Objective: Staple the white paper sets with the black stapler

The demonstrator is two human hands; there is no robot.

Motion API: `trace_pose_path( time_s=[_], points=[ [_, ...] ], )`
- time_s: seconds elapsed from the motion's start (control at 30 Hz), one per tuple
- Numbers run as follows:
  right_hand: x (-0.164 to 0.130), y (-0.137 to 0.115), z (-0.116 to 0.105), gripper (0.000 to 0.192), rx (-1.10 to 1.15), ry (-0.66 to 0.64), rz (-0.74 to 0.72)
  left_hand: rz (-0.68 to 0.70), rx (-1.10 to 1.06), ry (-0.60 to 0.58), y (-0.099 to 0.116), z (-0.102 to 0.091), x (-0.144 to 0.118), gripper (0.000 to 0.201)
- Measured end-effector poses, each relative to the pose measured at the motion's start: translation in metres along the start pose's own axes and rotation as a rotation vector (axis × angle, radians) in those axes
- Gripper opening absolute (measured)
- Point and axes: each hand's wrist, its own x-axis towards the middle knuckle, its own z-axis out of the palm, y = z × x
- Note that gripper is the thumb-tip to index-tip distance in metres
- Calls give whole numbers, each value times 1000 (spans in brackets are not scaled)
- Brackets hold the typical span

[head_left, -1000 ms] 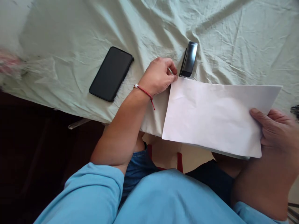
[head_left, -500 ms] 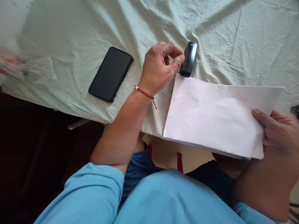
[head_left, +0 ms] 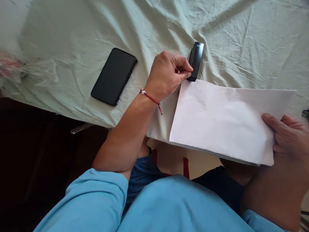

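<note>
My left hand point(head_left: 166, 74), with a red string bracelet on the wrist, is closed with its thumb and fingertips pinching the near end of a black stapler point(head_left: 196, 58). The stapler lies on the pale green cloth, touching the far left corner of a stack of white paper point(head_left: 222, 119). My right hand point(head_left: 287, 138) grips the right end of that stack, thumb on top. The paper's near edge hangs past the table edge over my lap.
A black phone point(head_left: 114, 76) lies face up on the wrinkled green cloth point(head_left: 149, 25), left of my left hand. A crumpled clear plastic bag point(head_left: 36, 72) sits at the far left. A dark object point(head_left: 305, 114) shows at the right edge.
My left hand let go of the paper's corner, lifted toward the stapler and closed on its near end. The stapler shifted slightly. My right hand kept holding the paper.
</note>
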Motion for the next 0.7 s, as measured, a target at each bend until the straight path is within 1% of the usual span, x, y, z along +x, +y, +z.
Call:
trace_pose_path(
  time_s=[0.1,0.23,0.33,0.4,0.47,0.53,0.63,0.7],
  points=[
    [0,-1,1,52,9,7,-6,-24,87,-36,1,0,0,11],
    [0,-2,2,52,1,14,-2,-72,121,-26,3,1,1,11],
    [-2,-4,1,51,-21,1,-2,-49,103,-37,4,1,2,8],
    [-5,-6,1,50,-27,-10,-3,-39,53,-34,4,0,1,6],
    [-8,-9,2,50,-22,-32,-2,-57,-9,-28,4,-1,-1,1],
    [-12,-12,4,47,-6,-59,-12,-101,-57,-37,4,-3,-4,16],
    [-17,-16,8,39,45,-65,-95,-162,-91,-48,4,-6,-10,44],
    [-20,-16,9,32,72,-47,-178,-198,-98,-62,5,-9,-14,50]
  ],
)
